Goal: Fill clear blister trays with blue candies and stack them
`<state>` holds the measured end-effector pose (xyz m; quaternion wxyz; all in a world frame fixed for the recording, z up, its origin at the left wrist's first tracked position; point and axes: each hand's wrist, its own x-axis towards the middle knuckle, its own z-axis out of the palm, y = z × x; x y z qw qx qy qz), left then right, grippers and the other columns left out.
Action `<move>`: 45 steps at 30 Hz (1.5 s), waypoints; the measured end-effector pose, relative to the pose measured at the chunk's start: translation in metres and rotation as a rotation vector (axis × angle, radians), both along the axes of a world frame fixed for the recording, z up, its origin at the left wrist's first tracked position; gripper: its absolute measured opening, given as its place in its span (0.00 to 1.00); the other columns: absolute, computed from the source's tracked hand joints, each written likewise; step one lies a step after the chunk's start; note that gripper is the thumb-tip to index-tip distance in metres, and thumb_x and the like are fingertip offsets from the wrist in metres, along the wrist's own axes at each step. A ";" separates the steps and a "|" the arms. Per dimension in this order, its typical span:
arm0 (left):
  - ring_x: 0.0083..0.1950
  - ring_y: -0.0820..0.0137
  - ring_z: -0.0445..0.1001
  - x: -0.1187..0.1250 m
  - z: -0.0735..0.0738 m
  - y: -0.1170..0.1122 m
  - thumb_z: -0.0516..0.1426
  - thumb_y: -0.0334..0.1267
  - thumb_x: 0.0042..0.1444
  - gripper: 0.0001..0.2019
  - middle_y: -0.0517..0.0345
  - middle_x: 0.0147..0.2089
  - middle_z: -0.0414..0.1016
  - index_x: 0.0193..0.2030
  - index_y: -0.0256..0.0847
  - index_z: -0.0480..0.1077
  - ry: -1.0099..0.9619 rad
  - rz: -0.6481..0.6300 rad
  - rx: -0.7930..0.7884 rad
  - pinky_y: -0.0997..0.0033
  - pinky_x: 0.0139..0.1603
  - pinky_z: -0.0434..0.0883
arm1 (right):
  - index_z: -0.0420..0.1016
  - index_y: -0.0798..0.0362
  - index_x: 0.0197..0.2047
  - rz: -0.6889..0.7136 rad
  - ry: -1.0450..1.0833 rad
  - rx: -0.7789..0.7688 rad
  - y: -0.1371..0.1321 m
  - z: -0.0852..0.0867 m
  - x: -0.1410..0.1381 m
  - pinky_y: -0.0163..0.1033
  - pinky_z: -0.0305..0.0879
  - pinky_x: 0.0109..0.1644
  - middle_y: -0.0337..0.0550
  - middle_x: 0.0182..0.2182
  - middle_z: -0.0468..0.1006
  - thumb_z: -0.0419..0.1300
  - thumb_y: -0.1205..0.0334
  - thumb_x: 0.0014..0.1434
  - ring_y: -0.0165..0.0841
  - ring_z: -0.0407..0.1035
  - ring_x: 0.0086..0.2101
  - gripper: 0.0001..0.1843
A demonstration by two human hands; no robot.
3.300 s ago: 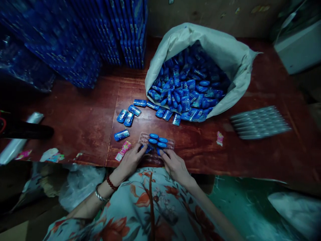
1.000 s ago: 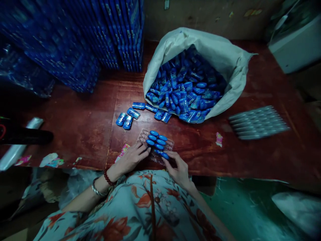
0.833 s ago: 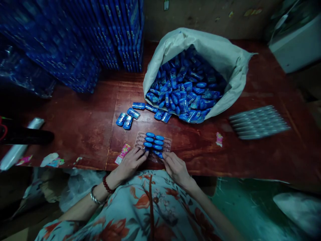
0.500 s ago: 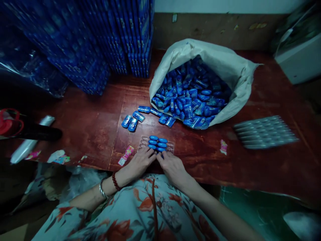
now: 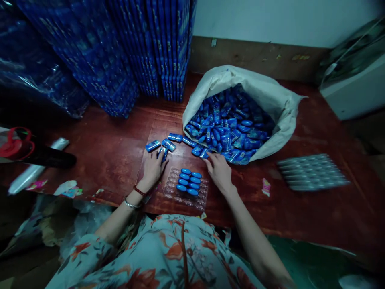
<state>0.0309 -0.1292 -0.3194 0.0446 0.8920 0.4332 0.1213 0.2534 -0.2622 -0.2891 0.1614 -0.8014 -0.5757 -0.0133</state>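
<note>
My left hand (image 5: pixel 152 168) is at the loose group of small shiny blue packets, its fingers closed round one blue packet (image 5: pixel 163 154). To the right, my right hand (image 5: pixel 220 171) pinches another blue packet (image 5: pixel 205 153) by the mouth of the sack. Between the hands lies a clear plastic blister tray (image 5: pixel 189 203) with rows of oval hollows. Several smooth blue oval pieces (image 5: pixel 184 182) sit in its middle in two columns. More blue packets (image 5: pixel 175 137) lie just beyond my left hand.
A white woven sack (image 5: pixel 282 132) full of blue packets lies open at the back. Tall stacks of blue packs (image 5: pixel 168 52) stand at the back left. A black bottle with a red lid (image 5: pixel 51 157) is at left, stacked clear trays (image 5: pixel 313 172) at right. Pink wrapper scrap (image 5: pixel 266 187) nearby.
Both hands have left the tray and moved apart and forward to the blue packets, each taking hold of one. More blue ovals now show in the tray. The camera view has shifted slightly.
</note>
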 end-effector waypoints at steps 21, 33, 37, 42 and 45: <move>0.46 0.67 0.68 -0.040 0.043 -0.100 0.45 0.31 0.64 0.15 0.50 0.47 0.68 0.55 0.42 0.64 -0.190 -0.396 -0.390 0.66 0.46 0.70 | 0.62 0.50 0.50 -0.095 0.651 -0.202 -0.035 -0.024 0.031 0.40 0.65 0.35 0.42 0.39 0.67 0.68 0.50 0.40 0.35 0.68 0.33 0.35; 0.45 0.63 0.65 -0.037 0.045 -0.094 0.45 0.26 0.60 0.14 0.47 0.44 0.68 0.50 0.35 0.65 0.105 -0.636 -0.205 0.60 0.48 0.67 | 0.58 0.48 0.44 -0.495 1.087 0.128 -0.101 -0.045 0.009 0.30 0.61 0.23 0.28 0.24 0.65 0.68 0.48 0.40 0.24 0.60 0.21 0.32; 0.46 0.62 0.64 -0.040 0.044 -0.092 0.44 0.26 0.60 0.15 0.47 0.44 0.68 0.49 0.35 0.65 0.055 -0.590 -0.187 0.59 0.48 0.68 | 0.61 0.49 0.44 -0.460 1.177 0.132 -0.106 -0.027 -0.006 0.31 0.61 0.21 0.31 0.22 0.67 0.64 0.45 0.47 0.27 0.63 0.20 0.26; 0.44 0.63 0.65 -0.039 0.042 -0.091 0.44 0.26 0.60 0.15 0.48 0.42 0.69 0.49 0.37 0.66 0.080 -0.567 -0.258 0.59 0.47 0.69 | 0.69 0.53 0.38 -0.231 1.274 0.014 -0.111 0.001 -0.040 0.32 0.63 0.22 0.34 0.21 0.70 0.59 0.47 0.54 0.26 0.63 0.19 0.18; 0.46 0.61 0.65 -0.040 0.038 -0.096 0.44 0.26 0.60 0.16 0.46 0.43 0.69 0.50 0.35 0.66 0.074 -0.570 -0.244 0.57 0.49 0.69 | 0.72 0.52 0.41 -0.070 1.063 -0.016 -0.108 0.003 -0.066 0.33 0.67 0.26 0.37 0.27 0.74 0.59 0.50 0.56 0.28 0.68 0.23 0.15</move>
